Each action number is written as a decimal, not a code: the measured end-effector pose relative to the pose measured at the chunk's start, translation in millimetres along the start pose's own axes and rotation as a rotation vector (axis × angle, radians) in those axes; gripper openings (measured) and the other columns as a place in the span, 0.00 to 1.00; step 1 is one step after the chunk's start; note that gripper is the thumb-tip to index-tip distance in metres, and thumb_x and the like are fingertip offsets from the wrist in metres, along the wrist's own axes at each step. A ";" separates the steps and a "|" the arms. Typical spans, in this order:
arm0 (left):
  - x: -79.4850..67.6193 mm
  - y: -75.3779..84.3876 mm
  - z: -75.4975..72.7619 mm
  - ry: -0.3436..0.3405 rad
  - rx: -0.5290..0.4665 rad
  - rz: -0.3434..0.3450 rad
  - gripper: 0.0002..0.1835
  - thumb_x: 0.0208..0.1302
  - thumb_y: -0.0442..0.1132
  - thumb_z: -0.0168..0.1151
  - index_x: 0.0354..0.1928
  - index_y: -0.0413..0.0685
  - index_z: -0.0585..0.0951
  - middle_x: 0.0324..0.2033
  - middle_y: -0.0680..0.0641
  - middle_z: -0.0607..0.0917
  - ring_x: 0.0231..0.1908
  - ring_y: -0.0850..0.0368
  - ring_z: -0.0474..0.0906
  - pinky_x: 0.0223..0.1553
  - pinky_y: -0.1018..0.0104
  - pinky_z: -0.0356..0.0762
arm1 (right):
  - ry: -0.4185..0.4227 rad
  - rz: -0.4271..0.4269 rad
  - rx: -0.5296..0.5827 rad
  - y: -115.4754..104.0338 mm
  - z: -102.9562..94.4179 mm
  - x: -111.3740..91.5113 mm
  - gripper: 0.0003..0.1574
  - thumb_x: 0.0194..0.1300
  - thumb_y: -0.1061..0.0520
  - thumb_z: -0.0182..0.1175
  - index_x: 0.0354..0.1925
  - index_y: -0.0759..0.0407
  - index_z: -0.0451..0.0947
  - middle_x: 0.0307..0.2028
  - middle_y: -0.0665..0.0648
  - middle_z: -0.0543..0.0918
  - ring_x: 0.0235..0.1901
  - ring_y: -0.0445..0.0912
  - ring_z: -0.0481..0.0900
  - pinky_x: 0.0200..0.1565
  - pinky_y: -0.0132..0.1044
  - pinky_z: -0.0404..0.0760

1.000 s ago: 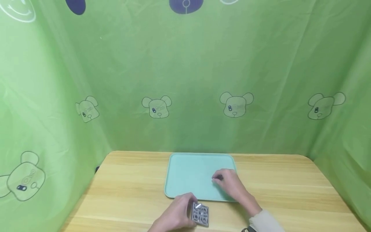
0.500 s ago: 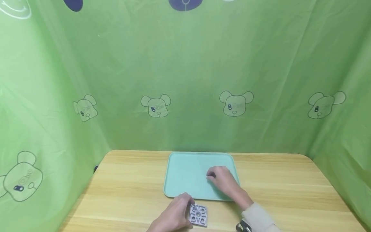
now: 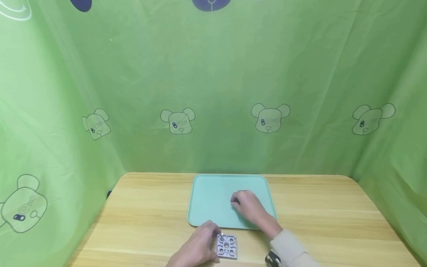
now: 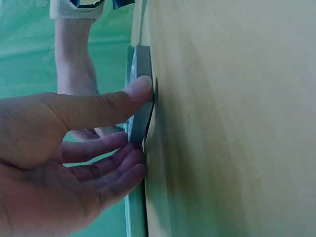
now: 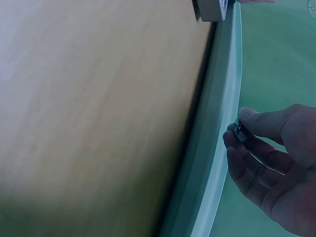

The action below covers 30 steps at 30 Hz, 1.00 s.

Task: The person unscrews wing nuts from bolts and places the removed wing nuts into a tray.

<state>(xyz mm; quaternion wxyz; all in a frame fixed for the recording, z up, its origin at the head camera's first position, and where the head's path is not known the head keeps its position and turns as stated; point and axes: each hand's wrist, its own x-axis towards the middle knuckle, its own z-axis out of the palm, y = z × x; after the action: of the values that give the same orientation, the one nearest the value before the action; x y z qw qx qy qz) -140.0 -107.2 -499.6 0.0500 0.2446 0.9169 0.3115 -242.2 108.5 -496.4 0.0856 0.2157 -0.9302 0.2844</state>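
Note:
My left hand (image 3: 197, 244) grips a square grey plate (image 3: 226, 246) by its edges, near the table's front. Round holes and curved grooves cover the plate's upper face, and a small shiny pin (image 3: 222, 235) shows at its far left corner. In the left wrist view the thumb presses the side of the plate (image 4: 143, 118) and fingers touch its lower end. Over the tray, my right hand (image 3: 251, 206) is bent at the fingers. A small dark, shiny piece (image 5: 240, 131) is pinched between thumb and fingertips in the right wrist view; its kind is unclear.
A light green tray (image 3: 213, 193) with a low rim lies on the wooden table (image 3: 320, 215), just beyond the plate. Green curtains (image 3: 213, 148) with bear-head drawings hang behind the table and at both sides.
My right hand has moved left above the tray. The plate, tilted before, now faces up more squarely, and the slanted pin at its corner looks more upright. The left hand keeps its grip.

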 end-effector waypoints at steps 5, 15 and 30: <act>-9.6 -13.8 -13.3 0.049 -0.044 0.029 0.33 0.44 0.35 0.81 0.56 0.45 0.81 0.51 0.55 0.80 0.52 0.59 0.77 0.60 0.61 0.81 | -0.005 -0.039 -0.017 -3.5 6.8 1.2 0.04 0.59 0.67 0.71 0.33 0.61 0.87 0.31 0.54 0.87 0.35 0.48 0.85 0.43 0.44 0.90; -37.2 -54.1 -37.1 0.230 0.162 0.074 0.31 0.64 0.43 0.71 0.67 0.42 0.75 0.70 0.40 0.72 0.69 0.42 0.68 0.71 0.40 0.68 | -0.026 -0.126 -0.097 -6.3 19.2 5.7 0.04 0.59 0.66 0.71 0.31 0.60 0.85 0.27 0.52 0.82 0.30 0.45 0.80 0.36 0.37 0.88; -53.4 -96.0 -58.0 0.303 0.522 -0.088 0.36 0.72 0.52 0.62 0.73 0.39 0.68 0.74 0.37 0.66 0.72 0.34 0.63 0.73 0.31 0.60 | -0.021 -0.183 -0.135 -1.9 26.2 4.7 0.04 0.59 0.65 0.71 0.31 0.59 0.85 0.28 0.51 0.79 0.29 0.44 0.79 0.33 0.34 0.87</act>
<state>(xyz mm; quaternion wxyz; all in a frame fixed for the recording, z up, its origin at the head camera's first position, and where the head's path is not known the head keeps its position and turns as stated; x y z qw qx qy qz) -147.5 -230.4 -513.6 -0.1385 0.1599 0.9726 0.0961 -246.6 90.6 -515.7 0.1157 0.2965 -0.9245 0.2097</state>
